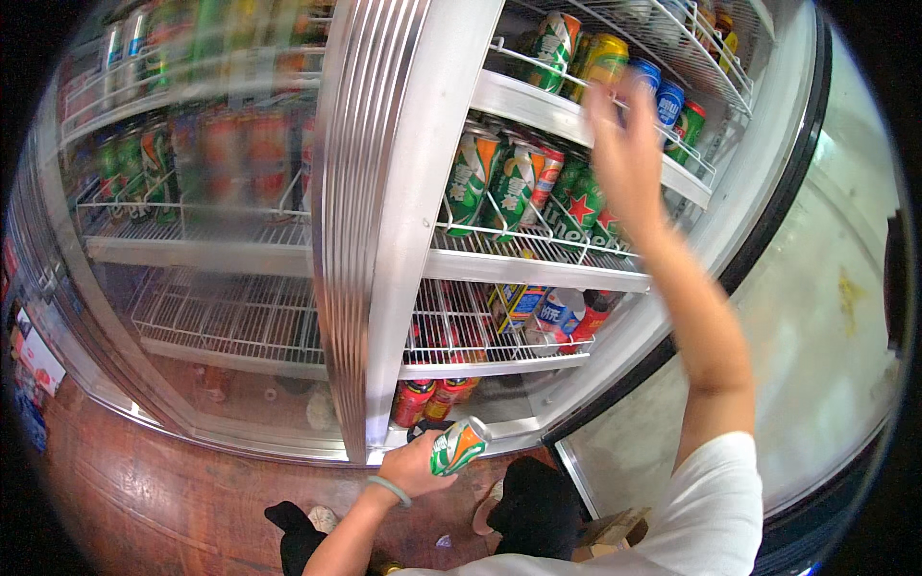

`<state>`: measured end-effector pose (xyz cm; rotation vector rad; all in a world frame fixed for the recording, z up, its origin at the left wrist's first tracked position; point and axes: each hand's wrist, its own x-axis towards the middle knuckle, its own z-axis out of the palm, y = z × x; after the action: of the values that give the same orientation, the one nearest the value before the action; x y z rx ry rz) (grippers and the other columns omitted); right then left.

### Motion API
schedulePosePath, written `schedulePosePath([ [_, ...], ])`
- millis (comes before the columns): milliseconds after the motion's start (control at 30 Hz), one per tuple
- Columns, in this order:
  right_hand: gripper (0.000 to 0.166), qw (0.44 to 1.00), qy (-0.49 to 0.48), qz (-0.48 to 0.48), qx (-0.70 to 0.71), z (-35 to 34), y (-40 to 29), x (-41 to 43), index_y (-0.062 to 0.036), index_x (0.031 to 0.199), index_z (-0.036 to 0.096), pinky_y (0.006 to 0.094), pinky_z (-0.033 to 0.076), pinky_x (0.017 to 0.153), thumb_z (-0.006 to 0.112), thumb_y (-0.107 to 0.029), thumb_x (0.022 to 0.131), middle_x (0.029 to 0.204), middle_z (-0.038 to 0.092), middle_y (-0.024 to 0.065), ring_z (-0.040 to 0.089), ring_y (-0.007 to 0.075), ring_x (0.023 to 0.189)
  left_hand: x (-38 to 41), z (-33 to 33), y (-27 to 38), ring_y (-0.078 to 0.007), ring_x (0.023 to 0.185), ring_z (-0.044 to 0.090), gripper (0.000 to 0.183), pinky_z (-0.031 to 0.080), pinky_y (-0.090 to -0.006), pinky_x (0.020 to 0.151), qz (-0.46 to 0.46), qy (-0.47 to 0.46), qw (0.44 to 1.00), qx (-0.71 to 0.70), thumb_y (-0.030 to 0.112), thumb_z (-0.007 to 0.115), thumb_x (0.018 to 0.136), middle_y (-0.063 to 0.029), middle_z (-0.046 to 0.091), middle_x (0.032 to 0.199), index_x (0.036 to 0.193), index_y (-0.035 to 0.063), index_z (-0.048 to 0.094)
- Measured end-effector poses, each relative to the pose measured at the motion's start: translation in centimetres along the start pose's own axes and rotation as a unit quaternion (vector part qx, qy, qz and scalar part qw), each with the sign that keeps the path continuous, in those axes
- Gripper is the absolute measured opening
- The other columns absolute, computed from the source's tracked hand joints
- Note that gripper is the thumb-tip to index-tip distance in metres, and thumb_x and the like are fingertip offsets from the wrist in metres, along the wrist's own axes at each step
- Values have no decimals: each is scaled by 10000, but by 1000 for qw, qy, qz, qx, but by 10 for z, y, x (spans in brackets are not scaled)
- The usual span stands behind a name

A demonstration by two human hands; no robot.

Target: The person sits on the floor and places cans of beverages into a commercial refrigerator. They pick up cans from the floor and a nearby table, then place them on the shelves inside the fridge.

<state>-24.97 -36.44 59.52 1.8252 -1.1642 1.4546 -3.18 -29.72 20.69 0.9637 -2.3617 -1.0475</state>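
My left hand [410, 463], with a pale bangle at its wrist, grips a green, white and orange drink can [459, 448] low in front of the fridge opening. Blurred by motion, my right hand [625, 137] is raised at the upper shelf, its fingers apart and nothing visible in them. Behind its fingertips are a yellow can [605, 57] and a blue can [643, 72], partly hidden. A matching green, white and orange can [556, 50] stands farther left on that shelf. I cannot tell whether the hand touches any can.
Green beer cans [573, 205] fill part of the middle shelf [540, 270]. A plastic bottle [555, 317] lies on the wire rack beneath. Red bottles [414, 403] stand at the fridge bottom. The glass door [814, 309] hangs open at right, above a cardboard box [612, 529].
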Motion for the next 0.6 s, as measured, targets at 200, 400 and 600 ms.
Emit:
schedulePosePath([
  [200,869,848,-464,258,-4,-42,-75,-288,-100,1458,360,435,547,825,805,-432,790,1182,620,190,678,335,919,-15,31,49,-367,1008,681,816,555,-434,832,10,158,975,-158,389,877,669,-195,675,1126,1306,48,499],
  [400,723,848,-402,342,39,-42,-89,-289,-84,1251,517,408,539,886,858,-422,711,1090,675,176,694,311,1004,-24,49,49,-381,1159,601,959,505,-451,950,85,254,961,-75,420,874,664,-220,573,1295,1387,-4,407],
  [600,650,984,-49,172,3,-90,-28,-136,-34,1215,523,382,430,1022,840,-305,718,1190,586,123,558,237,1131,-12,45,29,-468,1326,408,829,355,-498,1110,159,327,930,-59,313,759,830,-324,337,1462,1417,-67,314],
])
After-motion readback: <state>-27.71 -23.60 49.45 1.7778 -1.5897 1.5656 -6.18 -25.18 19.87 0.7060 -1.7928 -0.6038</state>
